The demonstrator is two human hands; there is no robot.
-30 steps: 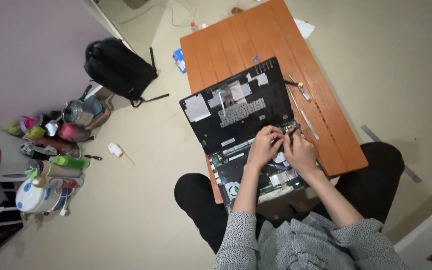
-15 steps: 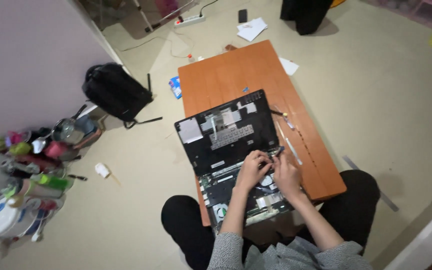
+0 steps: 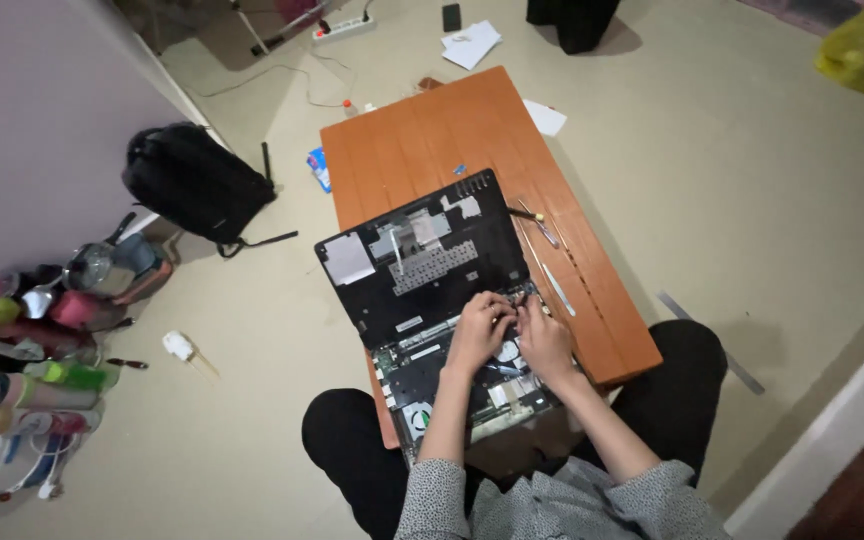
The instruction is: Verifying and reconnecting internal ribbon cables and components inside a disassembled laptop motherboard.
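While the view has drawn back over the last second, so that more floor and more of the far end of the low orange desk (image 3: 422, 140) now show, both hands have stayed on the same spot of the opened laptop (image 3: 432, 280), which suggests the fine work there is not finished.

Going from left to right: a heap of coloured bottles and kitchen ware (image 3: 32, 340) sits by the wall, then a black backpack (image 3: 197, 185) lies on the floor, well apart from the desk. The laptop lies bottom-up on the desk with its cover off, the circuit board and a fan bared at the near end.

The left hand (image 3: 479, 330) rests on the board near its middle, fingers curled down onto a small part; whether it pinches anything cannot be told. Just beside it, touching, the right hand (image 3: 542, 335) bends over the same place, its grip hidden as well. Right of the laptop, some thin tools (image 3: 542, 225) lie on bare desk, apart from both hands.
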